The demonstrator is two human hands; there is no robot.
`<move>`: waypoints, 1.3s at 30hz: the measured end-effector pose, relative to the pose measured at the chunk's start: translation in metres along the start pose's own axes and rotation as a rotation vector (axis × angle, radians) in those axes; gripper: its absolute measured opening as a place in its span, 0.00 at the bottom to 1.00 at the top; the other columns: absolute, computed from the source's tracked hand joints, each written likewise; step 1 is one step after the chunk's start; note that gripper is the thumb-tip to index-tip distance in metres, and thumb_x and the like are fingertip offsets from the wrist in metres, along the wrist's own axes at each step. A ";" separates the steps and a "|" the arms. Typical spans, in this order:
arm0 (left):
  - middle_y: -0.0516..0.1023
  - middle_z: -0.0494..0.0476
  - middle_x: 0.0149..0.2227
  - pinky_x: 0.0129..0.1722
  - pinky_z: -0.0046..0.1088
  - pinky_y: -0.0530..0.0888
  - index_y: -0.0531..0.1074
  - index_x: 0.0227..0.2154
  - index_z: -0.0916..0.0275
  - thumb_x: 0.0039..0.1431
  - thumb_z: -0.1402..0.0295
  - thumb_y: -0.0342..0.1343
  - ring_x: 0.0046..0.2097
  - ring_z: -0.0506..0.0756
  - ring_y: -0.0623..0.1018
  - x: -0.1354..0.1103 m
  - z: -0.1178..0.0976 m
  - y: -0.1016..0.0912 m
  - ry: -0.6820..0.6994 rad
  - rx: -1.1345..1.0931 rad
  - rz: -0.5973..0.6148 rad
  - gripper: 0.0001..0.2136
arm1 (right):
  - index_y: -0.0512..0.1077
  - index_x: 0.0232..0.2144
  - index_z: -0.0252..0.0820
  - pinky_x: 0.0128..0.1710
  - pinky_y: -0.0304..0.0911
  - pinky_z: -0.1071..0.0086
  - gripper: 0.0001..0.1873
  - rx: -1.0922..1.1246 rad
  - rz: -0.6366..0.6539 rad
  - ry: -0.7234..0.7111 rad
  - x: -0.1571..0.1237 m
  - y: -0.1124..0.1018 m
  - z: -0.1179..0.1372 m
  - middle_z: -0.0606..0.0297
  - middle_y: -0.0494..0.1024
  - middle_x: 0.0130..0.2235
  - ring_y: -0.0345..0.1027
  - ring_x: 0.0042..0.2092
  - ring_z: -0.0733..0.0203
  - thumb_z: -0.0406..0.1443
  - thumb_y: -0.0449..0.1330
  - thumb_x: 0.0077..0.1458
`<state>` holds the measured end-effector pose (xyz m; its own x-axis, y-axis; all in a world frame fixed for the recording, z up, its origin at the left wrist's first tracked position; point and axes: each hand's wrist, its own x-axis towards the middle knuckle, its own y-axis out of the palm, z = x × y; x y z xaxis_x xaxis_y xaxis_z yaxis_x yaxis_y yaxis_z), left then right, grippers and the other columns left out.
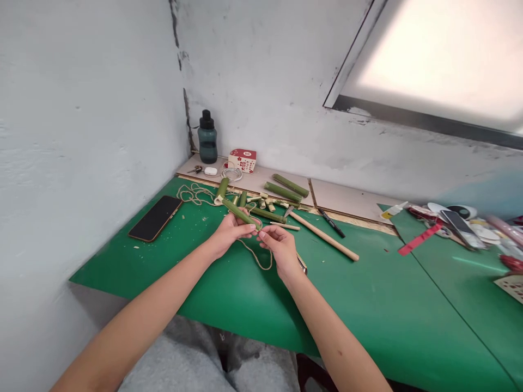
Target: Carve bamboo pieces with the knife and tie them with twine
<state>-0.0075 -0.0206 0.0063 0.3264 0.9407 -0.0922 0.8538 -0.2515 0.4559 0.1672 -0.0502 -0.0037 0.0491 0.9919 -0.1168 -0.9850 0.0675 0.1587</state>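
Observation:
My left hand (229,233) is closed around a green bamboo stick (239,213) that points up and left over the green table (368,305). My right hand (280,245) pinches a beige cord (257,258) right at the stick's near end; the cord hangs in a loop between my hands. More cord (196,193) lies coiled at the back left. Several cut bamboo pieces (265,204) lie just behind my hands.
A black phone (155,218) lies at the left. A hammer with a wooden handle (327,237) and a black pen (332,222) lie to the right. A dark bottle (207,139), a small red-and-white box (242,159) and two bamboo lengths (288,188) sit on the rear ledge. Clutter fills the far right.

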 end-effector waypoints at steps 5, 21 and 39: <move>0.85 0.58 0.42 0.35 0.27 0.76 0.65 0.41 0.61 0.46 0.66 0.76 0.34 0.51 0.83 -0.001 -0.001 0.001 -0.018 0.025 0.012 0.26 | 0.79 0.29 0.43 0.29 0.67 0.70 0.20 -0.015 -0.014 -0.011 0.001 0.000 -0.001 0.68 0.78 0.28 0.67 0.28 0.66 0.48 0.78 0.39; 0.84 0.58 0.44 0.36 0.27 0.77 0.66 0.42 0.62 0.47 0.65 0.76 0.35 0.51 0.83 0.000 -0.003 -0.003 0.006 0.029 0.009 0.25 | 0.78 0.29 0.43 0.25 0.60 0.73 0.20 0.029 0.038 -0.024 -0.001 0.000 0.003 0.67 0.79 0.28 0.65 0.26 0.68 0.50 0.75 0.45; 0.84 0.59 0.45 0.36 0.26 0.78 0.67 0.43 0.62 0.50 0.65 0.74 0.35 0.51 0.83 0.002 0.001 -0.008 0.009 0.027 0.027 0.23 | 0.78 0.32 0.45 0.40 0.71 0.67 0.19 0.115 0.016 -0.048 0.000 -0.003 0.001 0.69 0.77 0.34 0.75 0.36 0.63 0.42 0.79 0.39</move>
<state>-0.0131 -0.0173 0.0019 0.3456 0.9356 -0.0720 0.8554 -0.2825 0.4341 0.1703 -0.0502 -0.0032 0.0438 0.9968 -0.0666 -0.9605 0.0604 0.2715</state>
